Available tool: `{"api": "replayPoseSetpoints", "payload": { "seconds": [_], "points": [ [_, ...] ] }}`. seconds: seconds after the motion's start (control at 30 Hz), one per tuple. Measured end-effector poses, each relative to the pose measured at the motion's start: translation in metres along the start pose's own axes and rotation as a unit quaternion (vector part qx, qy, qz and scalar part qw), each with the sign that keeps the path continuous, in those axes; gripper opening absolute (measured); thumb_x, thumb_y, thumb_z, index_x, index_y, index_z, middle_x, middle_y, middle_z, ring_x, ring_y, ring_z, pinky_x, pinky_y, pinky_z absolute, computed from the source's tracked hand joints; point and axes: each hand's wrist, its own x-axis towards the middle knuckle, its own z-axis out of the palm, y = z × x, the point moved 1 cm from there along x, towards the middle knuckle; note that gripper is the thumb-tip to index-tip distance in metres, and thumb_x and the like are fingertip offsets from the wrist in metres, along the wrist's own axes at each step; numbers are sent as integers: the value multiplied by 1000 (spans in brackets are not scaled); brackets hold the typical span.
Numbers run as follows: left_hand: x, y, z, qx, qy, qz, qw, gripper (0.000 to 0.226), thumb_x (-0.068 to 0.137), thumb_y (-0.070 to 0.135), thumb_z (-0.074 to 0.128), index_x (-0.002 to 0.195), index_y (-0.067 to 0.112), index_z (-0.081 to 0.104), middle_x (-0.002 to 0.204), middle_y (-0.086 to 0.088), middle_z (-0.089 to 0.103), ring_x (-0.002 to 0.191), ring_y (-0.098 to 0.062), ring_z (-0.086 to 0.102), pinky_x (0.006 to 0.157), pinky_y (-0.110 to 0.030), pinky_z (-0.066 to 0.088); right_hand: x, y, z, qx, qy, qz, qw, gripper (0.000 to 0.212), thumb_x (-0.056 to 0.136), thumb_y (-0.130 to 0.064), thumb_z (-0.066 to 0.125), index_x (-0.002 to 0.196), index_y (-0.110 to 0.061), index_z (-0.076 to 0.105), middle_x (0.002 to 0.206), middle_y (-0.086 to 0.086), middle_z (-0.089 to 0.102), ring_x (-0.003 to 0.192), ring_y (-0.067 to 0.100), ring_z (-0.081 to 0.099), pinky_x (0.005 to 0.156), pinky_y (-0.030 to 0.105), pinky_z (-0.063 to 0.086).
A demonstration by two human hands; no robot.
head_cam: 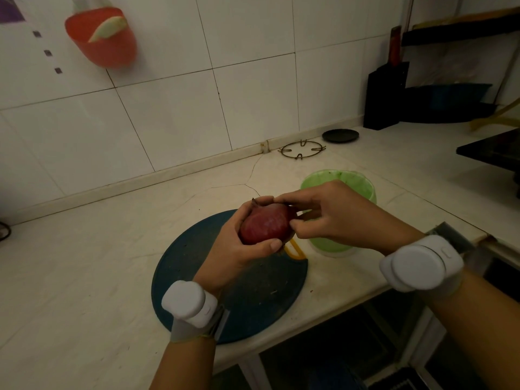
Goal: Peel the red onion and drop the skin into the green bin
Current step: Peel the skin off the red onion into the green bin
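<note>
My left hand [239,249] grips a red onion [266,225] from below and behind, above the far edge of a round dark blue cutting board [253,299]. My right hand [334,215] meets the onion's right end, with fingertips curled against its skin at the top and side. The green bin [363,187] stands on the counter just behind and under my right hand, which hides most of it. What lies inside the bin is too dim to tell.
A yellow-handled tool [295,253] lies on the board under the onion. A metal burner ring [302,150] and a black lid [340,135] sit near the back wall. A red basket [104,43] hangs on the tiles. The counter edge runs along the front right.
</note>
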Motion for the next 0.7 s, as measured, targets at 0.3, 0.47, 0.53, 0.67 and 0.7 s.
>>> {"api": "replayPoseSetpoints", "payload": {
  "seconds": [0.3,0.47,0.53,0.67,0.7],
  "points": [
    [-2,5,-4,-39,48,13,998,89,42,38,92,121,25,53,126,-7,48,110,-25,60,82,-35,54,0,-5,9,74,64,-40,994,37,75,-14,72,109,-21,60,106,-12,58,103,-1,54,83,11,49],
    [-5,11,-5,-58,37,29,997,86,44,34,92,120,25,54,124,-6,49,110,-24,60,80,-33,54,0,-8,8,89,66,-52,993,38,74,-3,67,107,-19,61,104,-11,59,102,0,55,79,11,49],
    [-5,11,-6,-58,33,29,997,88,45,34,92,123,23,52,126,-7,49,112,-25,60,81,-33,54,0,-7,8,82,68,-63,992,39,74,-1,66,108,-19,61,105,-11,59,103,1,55,80,11,49],
    [-5,11,-8,-91,12,31,995,91,48,32,91,127,16,47,127,-11,48,112,-28,59,80,-31,54,-2,-4,10,55,75,-103,990,42,74,-8,73,113,-17,60,110,-7,59,107,4,55,84,13,48],
    [-5,11,-8,-103,11,31,994,91,48,31,91,127,16,47,126,-12,47,112,-28,59,80,-30,54,-3,-4,11,37,76,-117,990,46,73,-14,77,114,-17,59,112,-7,58,108,5,54,86,15,48]
  ]
}}
